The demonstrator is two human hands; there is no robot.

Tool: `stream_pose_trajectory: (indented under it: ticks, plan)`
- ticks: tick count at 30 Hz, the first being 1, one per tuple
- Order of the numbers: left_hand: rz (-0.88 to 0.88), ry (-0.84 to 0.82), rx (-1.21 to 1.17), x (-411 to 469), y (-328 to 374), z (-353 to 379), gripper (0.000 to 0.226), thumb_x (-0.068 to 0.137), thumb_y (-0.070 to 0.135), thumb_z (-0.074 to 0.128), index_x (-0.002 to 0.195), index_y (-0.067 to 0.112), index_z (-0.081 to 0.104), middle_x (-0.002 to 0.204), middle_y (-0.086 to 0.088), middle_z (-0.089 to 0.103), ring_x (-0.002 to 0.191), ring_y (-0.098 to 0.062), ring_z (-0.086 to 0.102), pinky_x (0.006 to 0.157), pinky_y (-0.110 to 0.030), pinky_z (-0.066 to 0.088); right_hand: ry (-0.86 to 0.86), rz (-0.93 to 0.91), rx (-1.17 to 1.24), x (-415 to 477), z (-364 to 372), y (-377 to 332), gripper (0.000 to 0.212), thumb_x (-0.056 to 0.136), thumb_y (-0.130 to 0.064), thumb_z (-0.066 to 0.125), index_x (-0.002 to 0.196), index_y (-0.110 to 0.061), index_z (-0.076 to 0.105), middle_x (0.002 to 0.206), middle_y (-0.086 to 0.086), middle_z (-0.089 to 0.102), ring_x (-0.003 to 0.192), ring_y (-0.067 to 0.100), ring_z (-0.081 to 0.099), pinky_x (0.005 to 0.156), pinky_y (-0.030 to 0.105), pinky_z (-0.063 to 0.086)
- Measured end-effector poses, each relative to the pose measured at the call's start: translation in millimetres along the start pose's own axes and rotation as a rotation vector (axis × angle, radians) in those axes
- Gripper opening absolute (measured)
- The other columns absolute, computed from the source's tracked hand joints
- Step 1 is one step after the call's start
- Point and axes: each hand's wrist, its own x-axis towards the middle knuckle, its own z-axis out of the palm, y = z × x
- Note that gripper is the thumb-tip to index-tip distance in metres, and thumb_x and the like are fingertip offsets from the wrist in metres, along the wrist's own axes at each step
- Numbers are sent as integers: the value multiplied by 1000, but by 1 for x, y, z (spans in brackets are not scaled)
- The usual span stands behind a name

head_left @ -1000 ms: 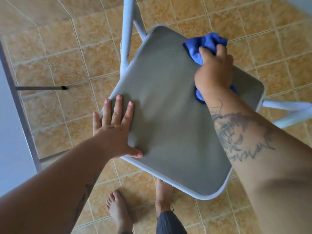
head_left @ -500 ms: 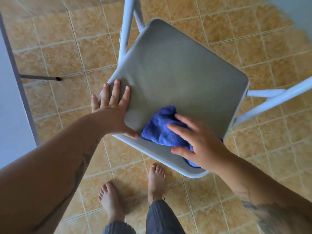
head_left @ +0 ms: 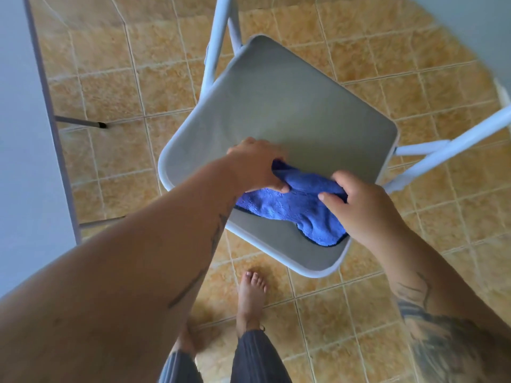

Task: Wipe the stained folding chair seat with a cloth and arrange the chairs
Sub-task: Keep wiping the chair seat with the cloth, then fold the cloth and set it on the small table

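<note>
We have the blue cloth (head_left: 293, 211) lying on the near half of the grey chair seat (head_left: 290, 111). Our left hand (head_left: 254, 164) and right hand (head_left: 365, 205) each pinch a fold of it, fingers (head_left: 329, 197) curled tight, probably to refold it and turn up a clean face for wiping.

A tiled floor (head_left: 116, 87) fills the room below the hands, its square tiles mottled in orange and tan with pale grout lines running at a slant. To the left of the hands stands a pale grey panel (head_left: 25, 150) with a darker edge, and a thin dark leg (head_left: 83, 122) with a black tip reaches out from it just above the floor. Beyond the hands, at the upper right, a pale wall (head_left: 481, 26) meets the tiles. The light is soft and even.
</note>
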Motion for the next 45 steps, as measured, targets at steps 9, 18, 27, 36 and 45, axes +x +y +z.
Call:
stream_pose_trajectory:
  ticks: [9, 18, 27, 36, 45]
  plan:
    - [-73, 217, -750, -125, -41, -44, 34, 57, 31, 82, 79, 38, 58, 72, 15, 59, 68, -4, 54, 63, -23, 46, -90, -246, 248, -17, -38, -82, 13, 85, -19, 65, 93, -30, 62, 73, -7, 64, 72, 11, 59, 65, 23, 45]
    - [-216, 603, -850, -282, -146, -98, 59, 83, 11, 68, 119, 54, 50, 94, 13, 70, 87, -1, 66, 74, -15, 52, -501, -448, 465, -31, 24, -230, 14, 83, -21, 63, 95, -28, 61, 82, -2, 66, 78, 16, 61, 75, 35, 51]
    - [-836, 707, -729, -368, -253, -43, 48, 86, 25, 65, 124, 50, 48, 117, 6, 63, 101, -26, 63, 81, -41, 51, -511, -568, 90, -19, 155, -337, 22, 83, -19, 62, 105, -24, 61, 101, -3, 62, 94, 22, 59, 78, 36, 50]
    - [-762, 612, 124, -350, -224, 33, 68, 89, 61, 35, 149, 31, 22, 162, 0, 12, 149, -28, 7, 109, -68, 9, -86, -1018, -273, -41, 190, -310, 57, 85, -50, 50, 134, -21, 53, 150, 6, 41, 138, 31, 35, 102, 56, 35]
    - [-846, 392, 177, -350, -227, 27, 82, 82, 77, 12, 150, 36, -7, 162, 2, -12, 148, -29, -13, 112, -67, 4, -405, -839, -500, -48, 184, -302, 74, 91, -63, 34, 151, -38, -3, 159, -10, -21, 144, 18, -27, 111, 61, -15]
